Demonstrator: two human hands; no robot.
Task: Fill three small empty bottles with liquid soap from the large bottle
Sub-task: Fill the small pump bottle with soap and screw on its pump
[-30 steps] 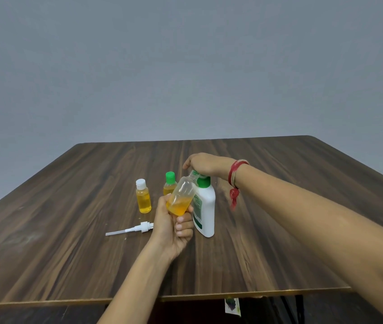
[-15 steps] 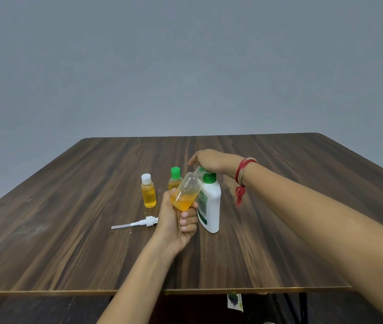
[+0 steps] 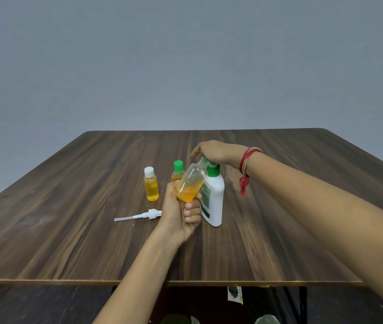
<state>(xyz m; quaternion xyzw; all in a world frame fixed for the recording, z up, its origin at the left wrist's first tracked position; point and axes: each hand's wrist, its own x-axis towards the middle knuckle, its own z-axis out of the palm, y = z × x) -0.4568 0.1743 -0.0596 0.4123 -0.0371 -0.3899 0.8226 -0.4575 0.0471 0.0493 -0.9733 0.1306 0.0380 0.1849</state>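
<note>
The left hand (image 3: 181, 211) is curled in a grip around the lower part of a small clear bottle (image 3: 190, 183), holding it tilted so that its neck leans up and to the right, and its fingers (image 3: 191, 212) wrap the base from underneath. The right hand (image 3: 218, 152) reaches in from the right and arches, palm down, over the neck of that small bottle; its fingers are bent downward around the opening, though whether they pinch a cap there cannot be told. A red thread band (image 3: 247, 161) circles the right wrist, with a red tassel hanging below it. Everything sits on a wide dark wooden table (image 3: 68, 242) with streaky grain and a pale front edge, set against a plain grey wall (image 3: 185, 66). The large bottle (image 3: 213, 202) is white with a green collar and a green and white label, and it stands upright on the table just right of the left hand, touching or nearly touching the tilted bottle. The held bottle contains orange-yellow liquid soap pooled in its lower half. Left of the hands, two more small bottles stand upright: a white-capped bottle (image 3: 151, 184) almost full of yellow soap, and a green-capped bottle (image 3: 177, 171) partly hidden behind the left hand. A white pump dispenser (image 3: 139, 216) lies flat on the table near the left hand, its tube pointing left.
</note>
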